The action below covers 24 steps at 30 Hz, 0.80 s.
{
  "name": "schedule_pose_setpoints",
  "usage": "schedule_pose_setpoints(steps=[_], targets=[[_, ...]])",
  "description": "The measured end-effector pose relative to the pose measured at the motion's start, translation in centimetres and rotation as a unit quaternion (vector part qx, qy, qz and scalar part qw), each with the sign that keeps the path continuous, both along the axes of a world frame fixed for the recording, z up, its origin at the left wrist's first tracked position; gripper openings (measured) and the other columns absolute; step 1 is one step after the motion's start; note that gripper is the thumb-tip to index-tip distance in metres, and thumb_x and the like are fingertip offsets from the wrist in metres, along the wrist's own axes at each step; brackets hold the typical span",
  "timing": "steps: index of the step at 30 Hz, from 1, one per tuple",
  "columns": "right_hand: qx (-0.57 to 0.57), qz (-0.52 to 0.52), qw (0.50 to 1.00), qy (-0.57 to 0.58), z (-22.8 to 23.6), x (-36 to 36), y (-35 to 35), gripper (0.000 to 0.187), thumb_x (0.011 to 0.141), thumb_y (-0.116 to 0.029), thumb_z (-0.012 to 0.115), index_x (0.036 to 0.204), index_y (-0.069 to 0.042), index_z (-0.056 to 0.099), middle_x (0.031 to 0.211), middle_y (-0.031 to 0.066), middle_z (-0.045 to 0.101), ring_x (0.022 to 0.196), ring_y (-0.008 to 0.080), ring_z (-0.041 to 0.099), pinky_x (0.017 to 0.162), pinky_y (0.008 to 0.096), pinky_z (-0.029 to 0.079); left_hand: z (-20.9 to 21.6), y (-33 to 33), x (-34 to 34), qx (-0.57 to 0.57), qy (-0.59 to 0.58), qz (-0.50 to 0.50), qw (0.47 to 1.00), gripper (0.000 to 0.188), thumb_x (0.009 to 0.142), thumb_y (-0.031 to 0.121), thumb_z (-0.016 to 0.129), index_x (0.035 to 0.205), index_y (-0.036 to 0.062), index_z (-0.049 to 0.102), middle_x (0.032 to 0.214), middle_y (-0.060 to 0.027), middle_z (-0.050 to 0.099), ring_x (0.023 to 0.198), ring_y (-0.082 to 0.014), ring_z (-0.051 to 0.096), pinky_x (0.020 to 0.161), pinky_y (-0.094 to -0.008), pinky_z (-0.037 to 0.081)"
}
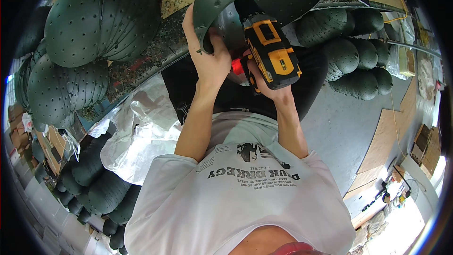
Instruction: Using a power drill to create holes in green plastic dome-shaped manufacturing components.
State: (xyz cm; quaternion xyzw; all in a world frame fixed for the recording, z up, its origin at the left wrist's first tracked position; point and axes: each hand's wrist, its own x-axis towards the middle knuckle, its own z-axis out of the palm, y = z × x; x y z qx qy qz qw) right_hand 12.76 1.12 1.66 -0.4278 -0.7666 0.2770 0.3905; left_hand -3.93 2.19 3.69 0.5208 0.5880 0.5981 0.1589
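A dark green, bowl-shaped plastic shell (219, 1), dotted with small holes, is tilted with its hollow side toward me over the bench edge. My left hand (210, 61) is closed on its near left rim, with the thumb inside and the fingers outside. A yellow and black cordless drill (272, 49) is in my right hand (264, 82), wrapped round its handle. The drill's nose reaches into the hollow of the shell. Its tip is hidden there, so I cannot tell whether it touches the wall. A red glow shows beside the handle.
Nested stacks of similar shells (101, 21) lie on the worn workbench (163, 45) at left. More stacked shells (342, 59) are at right, others (106, 196) at lower left. White plastic sheeting (141, 132) hangs beside my left arm. Flat cardboard (380, 141) lies on the grey floor (330, 137).
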Motion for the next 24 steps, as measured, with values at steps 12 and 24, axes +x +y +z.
schedule_pose_setpoints(steps=[12,24], targets=[[-0.096,-0.034,0.993,0.064,5.7,4.6,-3.9,0.027,0.082,0.002,0.069,0.109,0.003,0.064,0.078,0.0035,0.062,0.068,0.0136,0.059,0.063,0.0268,0.047,-0.1,1.2,-3.3,-0.061,-0.062,0.087,0.992,0.060,0.088,-0.013,0.042,0.147,-0.0005,0.034,0.128,-0.0168,0.051,0.114,-0.0236,0.055,0.099,-0.0323,0.043],[-0.050,-0.089,0.967,0.234,6.0,6.6,10.2,0.011,0.091,-0.005,0.063,0.100,0.001,0.062,0.071,-0.0005,0.056,0.065,0.0100,0.054,0.066,0.0245,0.046,2.4,-0.5,-2.7,-0.005,-0.220,0.101,0.970,0.028,0.089,-0.009,0.057,0.115,-0.0049,0.061,0.111,-0.0092,0.066,0.100,-0.0170,0.062,0.093,-0.0306,0.047]])
